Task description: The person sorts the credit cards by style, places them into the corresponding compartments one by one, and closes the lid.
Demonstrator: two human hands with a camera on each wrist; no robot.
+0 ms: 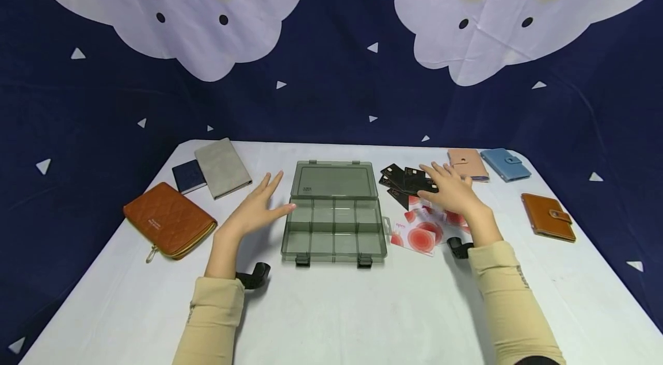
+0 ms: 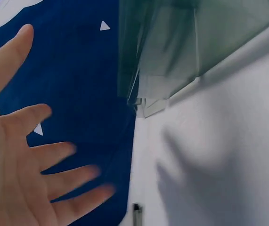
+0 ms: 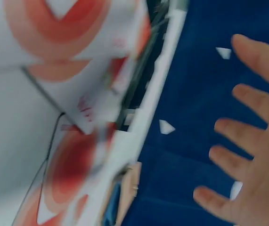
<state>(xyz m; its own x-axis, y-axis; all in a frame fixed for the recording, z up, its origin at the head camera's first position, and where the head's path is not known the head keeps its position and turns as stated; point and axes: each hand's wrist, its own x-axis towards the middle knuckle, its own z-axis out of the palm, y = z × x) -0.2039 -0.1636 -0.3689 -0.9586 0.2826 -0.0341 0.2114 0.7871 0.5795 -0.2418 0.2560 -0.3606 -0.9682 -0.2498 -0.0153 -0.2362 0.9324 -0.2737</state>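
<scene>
A translucent grey-green plastic box (image 1: pixel 334 264) with several compartments lies in the middle of the table, its lid (image 1: pixel 334 179) folded back. Left of it, my left hand (image 1: pixel 254 209) is held with fingers spread, thumb near the box's left edge. The left wrist view shows that palm holding nothing. My right hand (image 1: pixel 453 189), fingers apart, is over the right-hand cards. Beneath and beside it are black cards (image 1: pixel 396 178) in a loose fan and several white cards with red circle prints (image 1: pixel 419 238). In the right wrist view the right fingers (image 3: pixel 238 132) grip nothing.
On the left are a brown quilted zip wallet (image 1: pixel 168 218), a grey notebook (image 1: pixel 223 169) and a small navy booklet (image 1: pixel 188 176). At right lie a pink card holder (image 1: pixel 468 163), a blue one (image 1: pixel 505 164) and a brown one (image 1: pixel 544 216). A dark patterned cloth (image 1: pixel 331 94) hangs behind.
</scene>
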